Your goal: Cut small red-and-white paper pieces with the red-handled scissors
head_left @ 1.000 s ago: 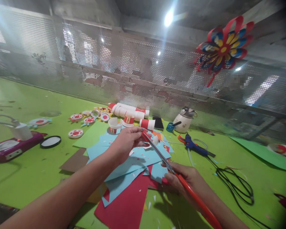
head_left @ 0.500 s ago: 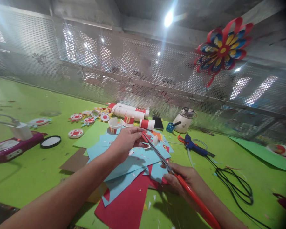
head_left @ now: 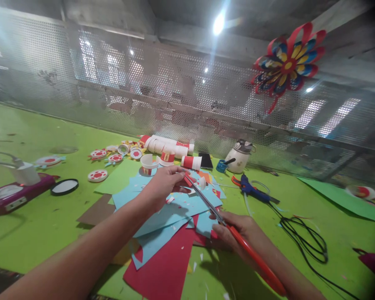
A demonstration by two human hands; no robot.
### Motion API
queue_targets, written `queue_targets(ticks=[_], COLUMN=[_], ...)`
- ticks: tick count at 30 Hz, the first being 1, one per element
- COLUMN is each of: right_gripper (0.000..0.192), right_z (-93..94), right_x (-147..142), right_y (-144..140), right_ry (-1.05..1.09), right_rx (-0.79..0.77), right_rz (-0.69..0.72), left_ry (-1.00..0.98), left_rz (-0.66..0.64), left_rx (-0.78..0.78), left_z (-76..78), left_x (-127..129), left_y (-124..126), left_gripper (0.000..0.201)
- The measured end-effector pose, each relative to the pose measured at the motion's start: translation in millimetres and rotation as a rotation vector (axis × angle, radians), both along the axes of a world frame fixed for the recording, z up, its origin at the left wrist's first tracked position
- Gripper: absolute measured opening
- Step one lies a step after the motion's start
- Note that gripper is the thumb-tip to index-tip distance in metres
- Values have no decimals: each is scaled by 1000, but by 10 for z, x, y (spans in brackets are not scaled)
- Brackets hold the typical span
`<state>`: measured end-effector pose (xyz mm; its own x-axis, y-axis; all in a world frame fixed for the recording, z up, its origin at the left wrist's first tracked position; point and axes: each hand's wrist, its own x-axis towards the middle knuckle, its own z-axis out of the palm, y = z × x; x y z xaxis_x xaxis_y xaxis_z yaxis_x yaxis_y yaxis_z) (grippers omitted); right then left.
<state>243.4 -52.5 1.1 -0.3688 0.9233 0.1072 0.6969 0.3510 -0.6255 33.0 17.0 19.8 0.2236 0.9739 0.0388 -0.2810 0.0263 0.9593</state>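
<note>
My left hand (head_left: 162, 185) pinches a small red and white paper piece (head_left: 187, 180) above a pile of blue paper sheets (head_left: 171, 208) and red paper sheets (head_left: 165, 266). My right hand (head_left: 237, 233) grips red-handled scissors (head_left: 225, 225), whose metal blades reach up to the paper piece at my left fingertips. A small white cut ring (head_left: 202, 183) lies just beyond the blade tips.
Paper cups (head_left: 168, 146) and round red-and-white cutouts (head_left: 98, 175) lie at the back left. A blue glue gun (head_left: 253, 189) with black cord (head_left: 303, 237), white kettle (head_left: 239, 156), purple device (head_left: 15, 193), perforated metal screen (head_left: 175, 96) and hanging paper flower (head_left: 287, 62) surround the green table (head_left: 50, 216).
The view shifted slightly. My hands and the scissors stay almost where they were, the blades still meeting the paper piece at my left fingertips.
</note>
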Motion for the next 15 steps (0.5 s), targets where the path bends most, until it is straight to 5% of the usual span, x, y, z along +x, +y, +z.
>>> queue_targets(ticks=[15], right_gripper=[36], right_z=[72], right_x=[14], right_y=[11], right_ry=[100], right_rx=[-67], right_rz=[62], left_ry=[48], left_rz=[120], left_rx=[44], left_z=[-60], left_x=[-21], left_y=[58], left_gripper=[11])
